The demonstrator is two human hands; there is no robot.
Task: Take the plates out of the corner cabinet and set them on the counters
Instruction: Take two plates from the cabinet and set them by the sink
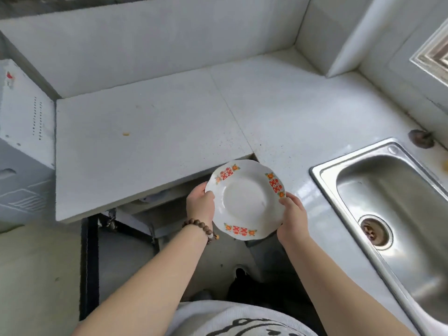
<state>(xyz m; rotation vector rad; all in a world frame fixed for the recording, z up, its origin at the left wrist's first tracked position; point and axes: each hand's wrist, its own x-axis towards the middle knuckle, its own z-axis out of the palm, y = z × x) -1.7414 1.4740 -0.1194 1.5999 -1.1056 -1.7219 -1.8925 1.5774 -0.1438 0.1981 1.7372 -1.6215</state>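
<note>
A white plate with red and orange rim patterns is held level in the air, in front of the inner corner of the white counter. My left hand grips its left rim, a bead bracelet on that wrist. My right hand grips the right rim. Below the plate lies the dark opening of the corner cabinet; its inside is mostly hidden, and no other plates show.
The counter runs in an L shape, left and back, then right past a steel sink. A small dark round object lies behind the sink. A white appliance stands at the far left. A window frame is at the upper right.
</note>
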